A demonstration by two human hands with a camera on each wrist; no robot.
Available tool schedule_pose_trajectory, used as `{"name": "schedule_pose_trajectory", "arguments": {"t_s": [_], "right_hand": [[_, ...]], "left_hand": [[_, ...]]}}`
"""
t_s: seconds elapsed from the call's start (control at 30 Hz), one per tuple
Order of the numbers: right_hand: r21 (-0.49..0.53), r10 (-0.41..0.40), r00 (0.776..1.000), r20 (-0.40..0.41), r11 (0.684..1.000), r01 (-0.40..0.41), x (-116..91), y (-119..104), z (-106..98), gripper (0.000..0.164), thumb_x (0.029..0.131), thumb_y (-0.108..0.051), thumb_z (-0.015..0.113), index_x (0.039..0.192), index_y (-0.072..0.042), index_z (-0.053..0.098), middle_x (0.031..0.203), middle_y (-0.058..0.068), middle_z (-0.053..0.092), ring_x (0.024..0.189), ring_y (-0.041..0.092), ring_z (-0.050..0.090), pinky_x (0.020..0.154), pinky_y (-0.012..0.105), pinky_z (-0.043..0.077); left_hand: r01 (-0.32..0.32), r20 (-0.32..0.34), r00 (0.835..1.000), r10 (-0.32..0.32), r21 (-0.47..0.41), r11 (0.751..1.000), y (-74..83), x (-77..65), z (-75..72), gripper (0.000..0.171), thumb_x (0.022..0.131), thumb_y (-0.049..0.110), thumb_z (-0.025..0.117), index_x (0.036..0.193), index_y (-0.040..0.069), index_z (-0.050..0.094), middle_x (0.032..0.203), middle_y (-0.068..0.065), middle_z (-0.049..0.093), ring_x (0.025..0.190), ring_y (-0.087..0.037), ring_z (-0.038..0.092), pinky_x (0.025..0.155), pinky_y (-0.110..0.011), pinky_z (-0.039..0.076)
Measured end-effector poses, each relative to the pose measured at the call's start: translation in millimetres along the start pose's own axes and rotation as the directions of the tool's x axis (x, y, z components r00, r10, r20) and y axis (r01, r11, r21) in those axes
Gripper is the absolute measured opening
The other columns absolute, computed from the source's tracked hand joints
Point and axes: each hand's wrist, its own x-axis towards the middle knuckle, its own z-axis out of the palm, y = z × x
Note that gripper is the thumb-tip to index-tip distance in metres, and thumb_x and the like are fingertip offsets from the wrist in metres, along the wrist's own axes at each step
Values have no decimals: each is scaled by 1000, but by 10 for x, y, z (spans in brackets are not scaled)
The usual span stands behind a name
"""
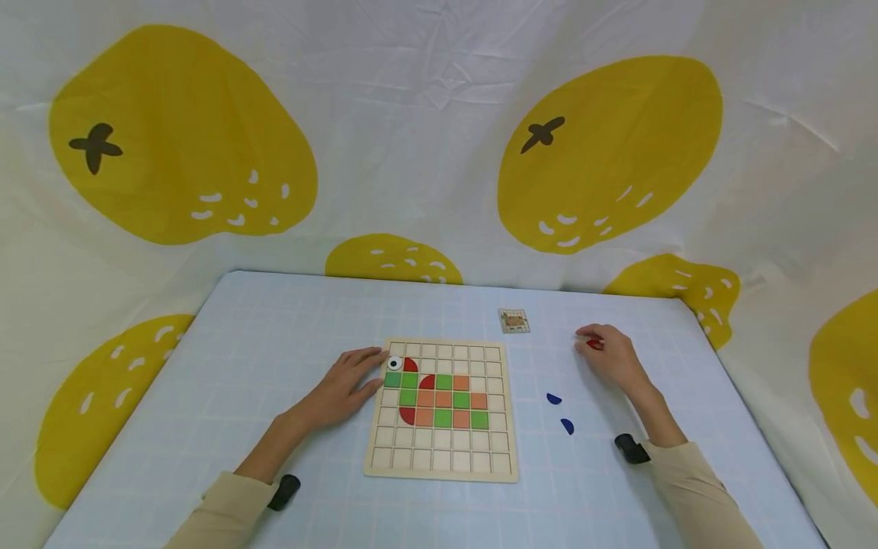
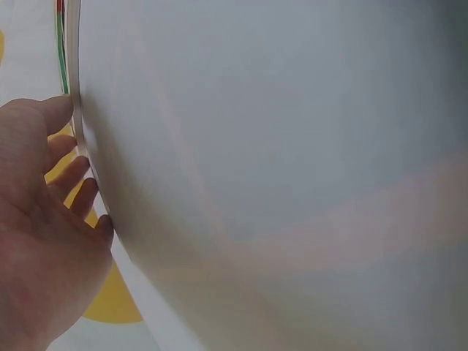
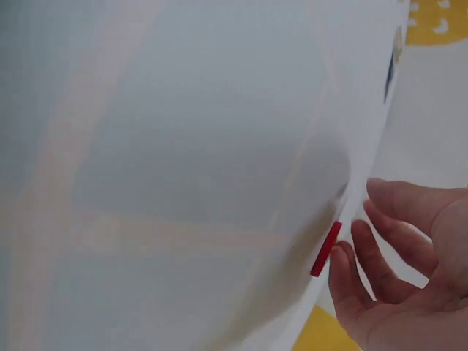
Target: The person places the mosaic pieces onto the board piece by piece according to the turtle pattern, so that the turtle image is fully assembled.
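My left hand (image 1: 343,387) rests at the left edge of a square wooden grid board (image 1: 439,463), its fingers and thumb touching the rim. On the board sit red quarter-round pieces (image 1: 408,415), green squares (image 1: 443,418), orange squares (image 1: 425,399) and a white eye piece (image 1: 394,364). Out on the table to the right, my right hand (image 1: 610,357) hovers close around a red piece (image 3: 327,248). In the right wrist view that piece lies beside the fingertips, with thumb and fingers apart; no pinch is visible.
Two dark blue half-round pieces, an upper one (image 1: 553,398) and a lower one (image 1: 567,426), lie between board and right hand. A small picture card (image 1: 514,321) lies behind the board. A white curtain (image 1: 411,152) with yellow fruit shapes hangs behind the pale table (image 1: 288,313).
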Motion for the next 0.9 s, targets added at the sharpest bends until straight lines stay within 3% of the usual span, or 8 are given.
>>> {"name": "schedule_pose_trajectory", "arguments": {"t_s": [0.53, 0.9], "right_hand": [[-15, -5, 1000, -27, 1000, 5, -6, 143, -77, 25, 94, 4, 67, 118, 12, 67, 116, 33, 60, 103, 45, 58, 96, 60, 50], [-29, 48, 999, -1, 998, -48, 10, 170, -98, 23, 96, 2, 67, 118, 8, 67, 111, 28, 68, 98, 41, 61, 95, 57, 53]], "left_hand": [[-4, -5, 1000, 4, 8, 1000, -1, -5, 9, 53, 105, 22, 62, 154, 6, 47, 157, -16, 43, 144, -37, 37, 115, -59, 35], [8, -7, 1000, -8, 1, 1000, 30, 3, -12, 54, 105, 22, 62, 154, 6, 47, 157, -16, 43, 144, -36, 36, 116, -59, 35]]}}
